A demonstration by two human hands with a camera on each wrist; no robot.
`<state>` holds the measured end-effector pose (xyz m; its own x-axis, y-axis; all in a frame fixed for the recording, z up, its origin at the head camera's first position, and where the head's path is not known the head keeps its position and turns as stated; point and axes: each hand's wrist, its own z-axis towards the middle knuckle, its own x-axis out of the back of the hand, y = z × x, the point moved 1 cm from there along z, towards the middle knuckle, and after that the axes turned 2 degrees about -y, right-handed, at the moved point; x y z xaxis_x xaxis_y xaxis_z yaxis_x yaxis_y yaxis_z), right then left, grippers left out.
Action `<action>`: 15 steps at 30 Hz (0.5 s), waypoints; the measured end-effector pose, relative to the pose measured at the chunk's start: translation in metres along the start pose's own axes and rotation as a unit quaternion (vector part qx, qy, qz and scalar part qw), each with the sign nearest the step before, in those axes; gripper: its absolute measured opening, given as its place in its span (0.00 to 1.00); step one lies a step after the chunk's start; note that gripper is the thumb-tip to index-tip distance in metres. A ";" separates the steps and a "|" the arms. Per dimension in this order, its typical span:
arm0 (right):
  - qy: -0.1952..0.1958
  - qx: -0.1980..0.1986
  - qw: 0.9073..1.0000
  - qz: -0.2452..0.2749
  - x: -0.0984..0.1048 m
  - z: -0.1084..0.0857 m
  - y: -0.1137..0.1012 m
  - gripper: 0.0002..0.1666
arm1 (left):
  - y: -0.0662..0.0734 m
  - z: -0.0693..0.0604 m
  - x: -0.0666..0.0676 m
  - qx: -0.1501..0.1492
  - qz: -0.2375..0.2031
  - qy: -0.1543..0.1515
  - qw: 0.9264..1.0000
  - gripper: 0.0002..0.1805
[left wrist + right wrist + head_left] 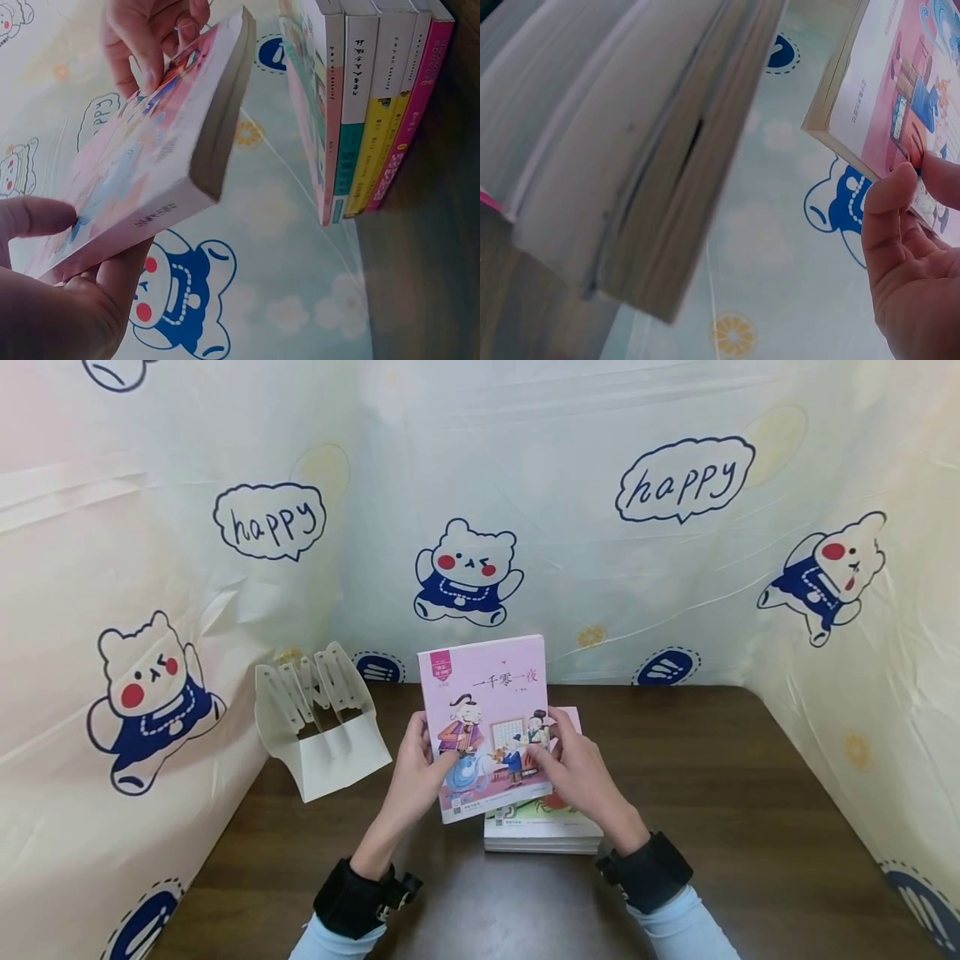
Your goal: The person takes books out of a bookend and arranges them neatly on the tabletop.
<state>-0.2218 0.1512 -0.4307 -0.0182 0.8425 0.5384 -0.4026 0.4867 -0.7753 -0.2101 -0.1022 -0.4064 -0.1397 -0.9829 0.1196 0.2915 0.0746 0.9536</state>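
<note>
A pink paperback book (491,727) with cartoon figures on its cover is held up between both hands, tilted slightly. My left hand (415,774) grips its left edge, the thumb lying on the cover and the fingers behind. On the other side my right hand (588,777) pinches the right edge, thumb in front. Behind and below it, partly hidden by the held book, a stack of books (543,843) lies on the table. The left wrist view shows the coloured spines (375,112) of that stack, several books thick.
To the left on the dark wooden table (697,777) stands a white slotted rack (341,756), near the cloth wall. A patterned cloth (570,552) with bears and "happy" bubbles encloses the table at the back and sides.
</note>
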 end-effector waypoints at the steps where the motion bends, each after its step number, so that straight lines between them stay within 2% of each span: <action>1: 0.002 -0.002 1.000 0.000 0.000 -0.001 0.000 0.34 | 0.000 0.000 0.000 -0.001 -0.004 -0.001 1.000 0.27; 5: 0.010 -0.007 1.000 -0.005 0.003 -0.003 0.001 0.34 | -0.001 0.001 -0.003 -0.008 -0.010 -0.008 1.000 0.25; 8: 0.010 -0.012 1.000 -0.007 0.004 -0.005 0.001 0.34 | -0.001 0.000 -0.004 -0.018 0.003 -0.017 1.000 0.28; 12: 0.011 -0.019 1.000 -0.009 0.005 -0.008 0.001 0.35 | -0.001 -0.003 -0.005 -0.011 0.056 -0.006 0.998 0.33; 15: 0.018 -0.021 0.999 -0.018 0.006 -0.009 0.001 0.37 | -0.001 -0.004 -0.006 0.009 0.106 0.005 0.994 0.39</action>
<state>-0.2147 0.1591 -0.4313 0.0290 0.8321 0.5539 -0.3630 0.5251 -0.7698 -0.2056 -0.0974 -0.4088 -0.0682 -0.9462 0.3164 0.2957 0.2837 0.9122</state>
